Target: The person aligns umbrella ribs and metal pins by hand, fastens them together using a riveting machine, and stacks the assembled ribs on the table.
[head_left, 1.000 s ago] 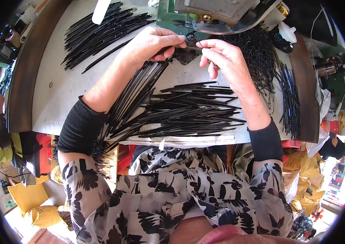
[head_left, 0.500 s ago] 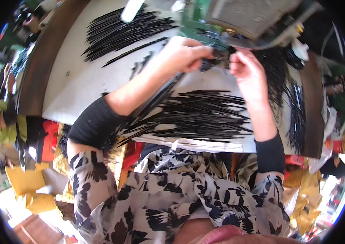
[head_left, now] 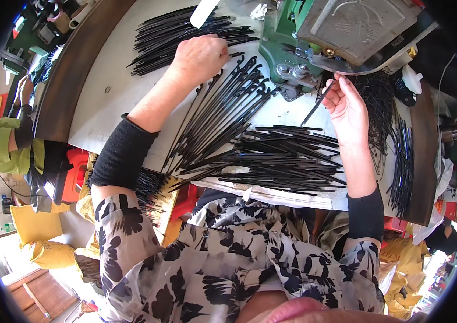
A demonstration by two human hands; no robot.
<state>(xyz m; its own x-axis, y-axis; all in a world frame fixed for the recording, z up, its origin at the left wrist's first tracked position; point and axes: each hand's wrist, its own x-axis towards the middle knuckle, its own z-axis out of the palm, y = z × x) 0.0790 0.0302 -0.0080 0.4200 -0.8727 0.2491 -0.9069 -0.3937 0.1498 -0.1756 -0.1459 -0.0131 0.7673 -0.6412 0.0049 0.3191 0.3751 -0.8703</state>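
My right hand (head_left: pixel 345 109), beside the green machine (head_left: pixel 285 51), pinches a thin black rod (head_left: pixel 316 106) that slants down and to the left. My left hand (head_left: pixel 200 58) is curled over the near edge of the far pile of black rods (head_left: pixel 156 40). The end of a black rod (head_left: pixel 236 54) shows just past its fingers; the rest of that rod is hidden by the hand. Below it, rods with bent or knobbed ends (head_left: pixel 228 107) lie fanned out. A heap of straight black rods (head_left: pixel 287 156) lies near the table's front edge.
The machine has a grey metal cover (head_left: pixel 360 27) and a curved guard. Dark thin pieces (head_left: pixel 376 107) pile up right of my right hand, with more rods (head_left: pixel 401 167) by the brown table edge (head_left: pixel 424 156). A person in a green top (head_left: pixel 2 148) is at far left.
My left hand has moved left, from the machine to the far pile, onto a rod lying apart there. My right hand has drawn slightly down and right; a rod now shows in it.
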